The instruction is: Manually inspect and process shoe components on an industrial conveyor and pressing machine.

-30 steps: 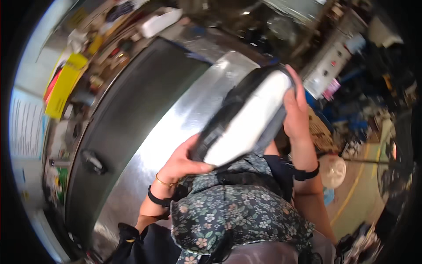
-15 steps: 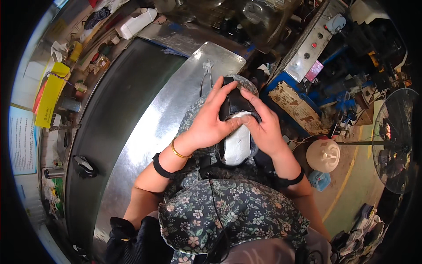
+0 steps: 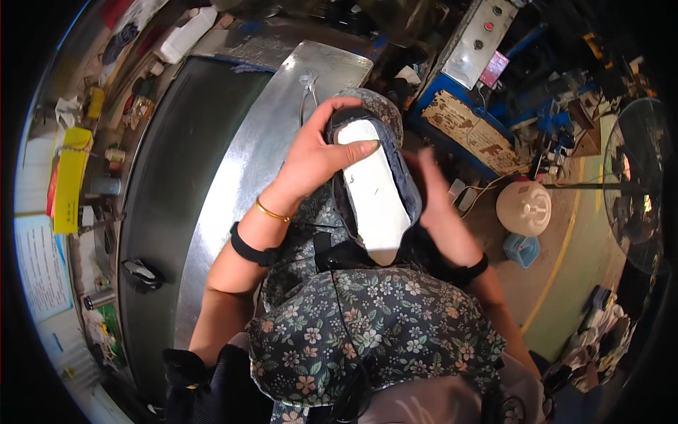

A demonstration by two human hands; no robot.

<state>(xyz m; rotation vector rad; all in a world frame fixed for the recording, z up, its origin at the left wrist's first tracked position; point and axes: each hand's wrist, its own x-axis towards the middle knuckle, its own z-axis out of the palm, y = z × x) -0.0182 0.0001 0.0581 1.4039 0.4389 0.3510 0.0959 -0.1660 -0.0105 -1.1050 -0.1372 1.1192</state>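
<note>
— On the left, gripping what?
— A dark shoe (image 3: 373, 194), underside up. Held firmly at the far end by the left hand (image 3: 314, 159), with the thumb laid across the white bottom and the fingers wrapped round the far-left side.
— And on the right?
— Just beside the shoe's right edge, the right hand (image 3: 433, 194), smeared by motion blur. Cannot tell from this whether open or closed, or whether touching.
— Lying which way?
— Lengthwise, between both hands. Runs from the far end, under the left thumb, back to the near end above a floral apron (image 3: 353, 325), with a slight slant toward the right.
— Nearer to which hand?
— To the left, by plain contact. From the left palm, lies to the right and back toward the apron; from the right hand, lies just to the left.
— Farther out?
— To the left, a shiny metal worktop (image 3: 236, 169), then a dark belt (image 3: 173, 177) with another shoe (image 3: 143, 274) on top, well apart from both hands. To the right, a pale jug (image 3: 519, 208), a blue bucket (image 3: 522, 251) near it, and a fan (image 3: 639, 233) beyond.
</note>
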